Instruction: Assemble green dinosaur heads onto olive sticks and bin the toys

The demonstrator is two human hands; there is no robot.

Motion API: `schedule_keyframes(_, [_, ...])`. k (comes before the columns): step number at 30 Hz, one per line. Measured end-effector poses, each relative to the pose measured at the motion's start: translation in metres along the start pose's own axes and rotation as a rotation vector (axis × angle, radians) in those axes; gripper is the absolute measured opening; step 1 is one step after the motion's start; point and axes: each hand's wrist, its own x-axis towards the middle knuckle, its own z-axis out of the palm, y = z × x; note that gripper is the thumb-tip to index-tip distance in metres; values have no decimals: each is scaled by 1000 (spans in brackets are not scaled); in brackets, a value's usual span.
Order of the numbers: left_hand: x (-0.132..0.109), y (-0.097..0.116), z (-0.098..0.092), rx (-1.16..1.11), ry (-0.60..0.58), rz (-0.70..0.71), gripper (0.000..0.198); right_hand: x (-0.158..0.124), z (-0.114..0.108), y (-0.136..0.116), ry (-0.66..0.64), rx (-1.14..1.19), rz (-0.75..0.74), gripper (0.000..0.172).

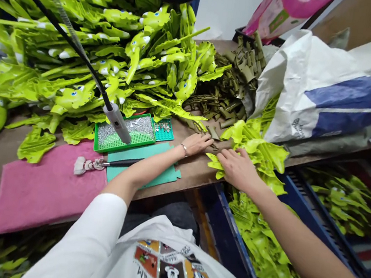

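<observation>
My left hand reaches across the bench, its fingers closed at the end of a dark olive strip. Close to its right, my right hand has its fingers curled over a lime-green soft piece, whose tips stick out under the palm. The hands are apart, with the olive strip between them; its far end is partly hidden by my right fingers. More lime-green pieces lie just beyond my right hand, and loose olive pieces are heaped beyond my left hand.
Lime-green figures with blue eyes pile up at the back left. A green tray of small silvery bits, a teal mat, a black-handled tool and a pink cloth lie left. A lamp overhangs the tray. Blue crates stand below right.
</observation>
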Motion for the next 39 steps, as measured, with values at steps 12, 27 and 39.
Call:
schedule_keyframes(12, [33,-29,-27,-353,157,-222,62,14,-8,-24,-79,46,-25,21])
schedule_keyframes(27, [-283,62,-19,-463,576,-529,25,121,50,-23,149,204,-256,49])
schedule_keyframes(39, [-400,-3,-42,-23,538,-943,26,109,63,-7,512,215,-490,57])
